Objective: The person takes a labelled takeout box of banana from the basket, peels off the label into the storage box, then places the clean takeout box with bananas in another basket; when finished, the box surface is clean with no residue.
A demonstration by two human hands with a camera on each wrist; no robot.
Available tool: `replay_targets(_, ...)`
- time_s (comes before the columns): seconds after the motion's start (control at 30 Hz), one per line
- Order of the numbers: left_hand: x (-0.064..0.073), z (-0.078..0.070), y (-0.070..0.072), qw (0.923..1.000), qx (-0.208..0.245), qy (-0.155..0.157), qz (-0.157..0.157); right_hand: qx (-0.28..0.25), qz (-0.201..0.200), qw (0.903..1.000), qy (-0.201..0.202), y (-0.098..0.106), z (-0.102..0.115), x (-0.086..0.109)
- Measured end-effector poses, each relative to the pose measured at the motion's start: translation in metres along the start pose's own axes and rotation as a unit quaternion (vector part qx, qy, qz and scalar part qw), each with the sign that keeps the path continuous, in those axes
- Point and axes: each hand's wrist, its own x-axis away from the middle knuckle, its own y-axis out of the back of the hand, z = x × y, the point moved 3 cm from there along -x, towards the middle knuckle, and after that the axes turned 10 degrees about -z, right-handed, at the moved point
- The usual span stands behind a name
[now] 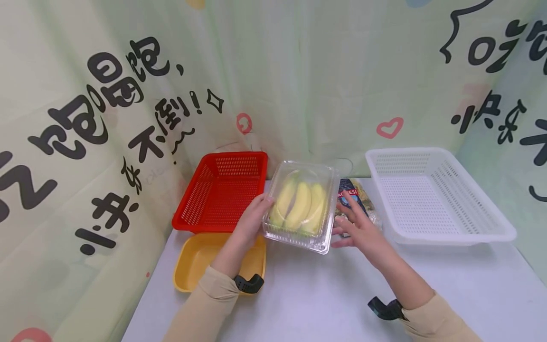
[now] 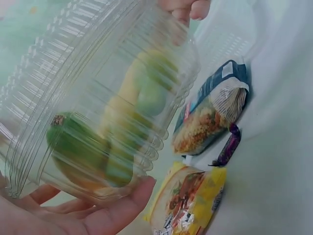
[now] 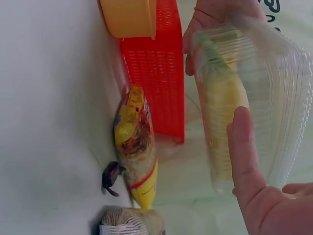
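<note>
A clear plastic box (image 1: 318,244) with yellow-green bananas (image 1: 299,204) inside is held tilted above the table. My left hand (image 1: 252,213) grips its left side; in the left wrist view that hand's fingers (image 2: 122,210) lie along the lower part of the box. At the box's right side is my right hand (image 1: 363,235), fingers spread and fairly straight. The right wrist view shows one of its fingers (image 3: 244,152) laid against or just in front of the clear wall; contact is hard to tell. The box's lid looks closed.
Behind the box lies a dark blue food pack (image 1: 352,194). Beside it are a yellow food packet (image 2: 188,200) and a small purple wrapped piece (image 2: 229,147). A red basket (image 1: 218,204) and yellow tub (image 1: 201,256) stand left, a white basket (image 1: 410,204) right.
</note>
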Motion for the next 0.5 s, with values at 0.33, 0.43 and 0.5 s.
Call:
replay_targets(0.33, 0.005, 0.006, -0.001, 0.9996, -0.003, -0.007, -0.029, 0.069, 0.011, 0.9974, -0.016, -0.011, 0.000, -0.010)
replay_targets(0.43, 0.006, 0.007, -0.002, 0.9995, -0.005, -0.011, -0.028, 0.093, 0.007, 0.9955, -0.016, -0.011, 0.001, -0.011)
replay_targets(0.5, 0.006, 0.007, -0.002, 0.9996, -0.006, -0.013, -0.026, 0.103, 0.006, 0.9945, -0.013, -0.012, 0.002, -0.012)
